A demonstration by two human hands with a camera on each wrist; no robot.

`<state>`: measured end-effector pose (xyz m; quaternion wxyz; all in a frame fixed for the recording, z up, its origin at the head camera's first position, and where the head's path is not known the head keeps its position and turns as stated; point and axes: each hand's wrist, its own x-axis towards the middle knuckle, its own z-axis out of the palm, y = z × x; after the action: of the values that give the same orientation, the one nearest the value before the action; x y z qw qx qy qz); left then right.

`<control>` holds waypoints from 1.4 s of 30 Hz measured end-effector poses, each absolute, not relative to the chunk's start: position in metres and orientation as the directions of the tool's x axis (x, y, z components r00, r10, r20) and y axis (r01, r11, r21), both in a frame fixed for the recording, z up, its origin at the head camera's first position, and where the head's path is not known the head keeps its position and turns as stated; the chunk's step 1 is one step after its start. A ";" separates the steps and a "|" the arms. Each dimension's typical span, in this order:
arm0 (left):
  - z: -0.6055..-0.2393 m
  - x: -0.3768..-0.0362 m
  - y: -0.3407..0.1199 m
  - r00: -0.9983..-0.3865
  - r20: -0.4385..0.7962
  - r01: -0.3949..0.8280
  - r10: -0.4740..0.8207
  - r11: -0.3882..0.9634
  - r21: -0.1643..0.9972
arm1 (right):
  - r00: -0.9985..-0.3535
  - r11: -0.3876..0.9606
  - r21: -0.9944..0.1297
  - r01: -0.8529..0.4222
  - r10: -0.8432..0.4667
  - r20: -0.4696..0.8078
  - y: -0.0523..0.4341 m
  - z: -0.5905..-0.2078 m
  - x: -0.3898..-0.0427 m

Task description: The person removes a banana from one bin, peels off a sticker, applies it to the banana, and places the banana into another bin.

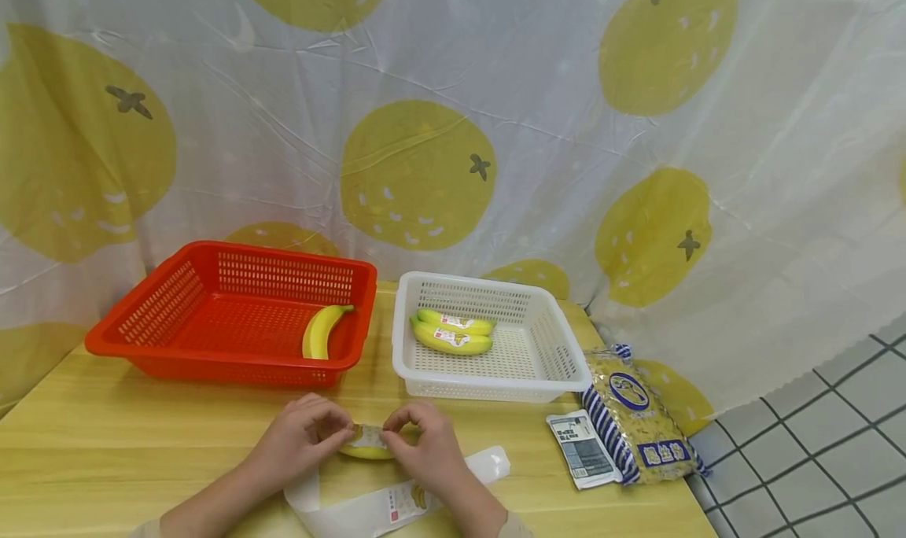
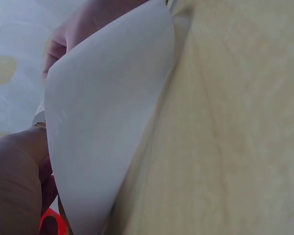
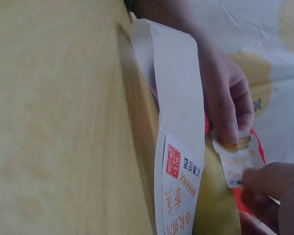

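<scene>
A banana sticker label is stretched between my two hands, over a yellow banana lying on the table. My left hand pinches one end of the label between thumb and fingers. At its other end, the thumb and fingers of my right hand pinch it; the right wrist view shows this label close up. Whether its middle touches the banana I cannot tell. Below my hands curls a white backing strip bearing another printed banana label. In the left wrist view the strip hides most of the fingers.
At the back left stands a red basket with one banana inside. Right of it, a white basket contains labelled bananas. A small white packet and a yellow-blue food bag lie near the table's right edge.
</scene>
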<state>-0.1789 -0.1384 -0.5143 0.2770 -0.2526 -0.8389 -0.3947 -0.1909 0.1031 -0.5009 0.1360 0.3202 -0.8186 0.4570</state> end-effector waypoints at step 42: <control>-0.519 -0.178 -0.133 -0.568 0.723 0.811 0.392 0.413 0.413 | -0.643 0.371 -0.529 -0.763 -0.517 0.565 0.102 -0.506 -0.193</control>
<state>-0.1785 -0.1328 -0.5191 0.2702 -0.3780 -0.7960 -0.3880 -0.1929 0.1020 -0.5061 0.1539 0.3932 -0.8136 0.3997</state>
